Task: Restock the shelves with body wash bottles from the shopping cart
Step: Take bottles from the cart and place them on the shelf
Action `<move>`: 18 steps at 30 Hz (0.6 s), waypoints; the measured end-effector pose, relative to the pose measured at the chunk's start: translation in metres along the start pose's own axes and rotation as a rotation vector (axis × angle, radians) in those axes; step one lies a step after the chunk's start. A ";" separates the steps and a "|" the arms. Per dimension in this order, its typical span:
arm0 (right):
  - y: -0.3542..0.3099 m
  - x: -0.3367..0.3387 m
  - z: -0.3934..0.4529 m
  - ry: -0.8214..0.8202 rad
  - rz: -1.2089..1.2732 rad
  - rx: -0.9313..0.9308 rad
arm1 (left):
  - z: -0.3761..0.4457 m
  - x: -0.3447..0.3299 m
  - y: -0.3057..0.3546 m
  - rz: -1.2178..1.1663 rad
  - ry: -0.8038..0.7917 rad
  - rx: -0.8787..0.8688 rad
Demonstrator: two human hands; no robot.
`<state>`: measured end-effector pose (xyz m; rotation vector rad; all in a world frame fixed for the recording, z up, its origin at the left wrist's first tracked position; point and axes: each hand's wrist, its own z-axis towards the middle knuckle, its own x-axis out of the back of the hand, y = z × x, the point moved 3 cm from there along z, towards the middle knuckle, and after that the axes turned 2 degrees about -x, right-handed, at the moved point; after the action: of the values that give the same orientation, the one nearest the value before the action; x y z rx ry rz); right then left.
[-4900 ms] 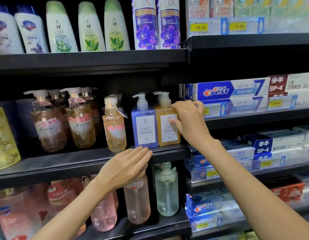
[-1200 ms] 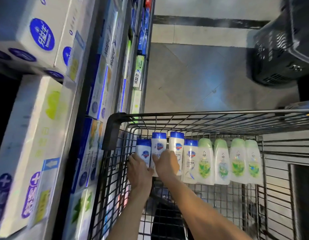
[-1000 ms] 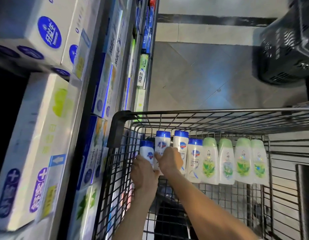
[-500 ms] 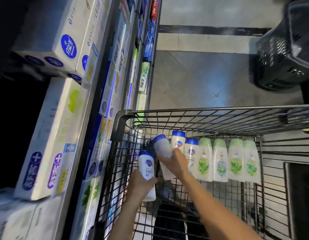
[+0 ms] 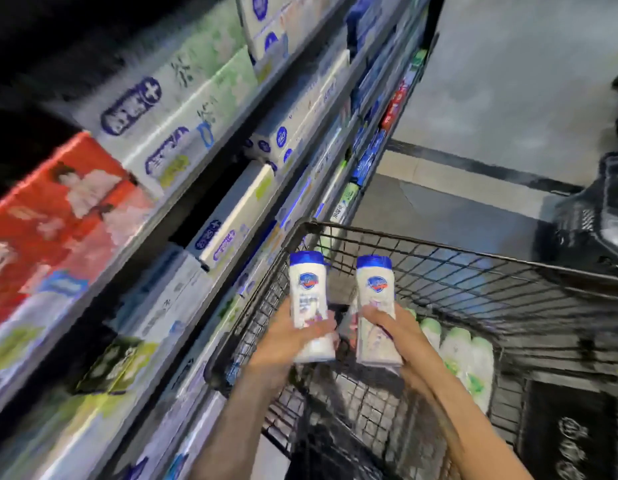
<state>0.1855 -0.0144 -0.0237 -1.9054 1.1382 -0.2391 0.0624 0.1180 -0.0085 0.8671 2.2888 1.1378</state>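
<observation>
Gripping one white, blue-capped body wash bottle apiece, the left hand curled round the left bottle and the right hand round the right bottle, both held above the shopping cart; long axes stood near upright, caps away from the wrists; the shelves lay to the left, nearer the left hand; labels showed a blue-and-red shield emblem, wording blurred.

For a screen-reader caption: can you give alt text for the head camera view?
Two hands each hold a white, blue-capped body wash bottle, left hand with one bottle, right hand with another, above a black wire shopping cart. Green-capped bottles lie inside; stocked shelves run along the left.
</observation>
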 end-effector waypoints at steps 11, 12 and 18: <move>-0.089 -0.115 -0.183 -0.585 -0.156 0.242 | -0.238 0.049 0.084 -0.118 0.273 -0.467; -0.090 -0.129 -0.199 -0.630 -0.177 0.253 | -0.262 0.057 0.089 -0.115 0.311 -0.503; -0.080 -0.210 -0.304 -0.941 -0.236 0.311 | -0.403 0.104 0.089 -0.137 0.528 -0.656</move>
<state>-0.0501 -0.0110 0.2717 -1.5618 0.2264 0.3203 -0.2318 0.0133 0.2813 0.1615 2.0500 2.0607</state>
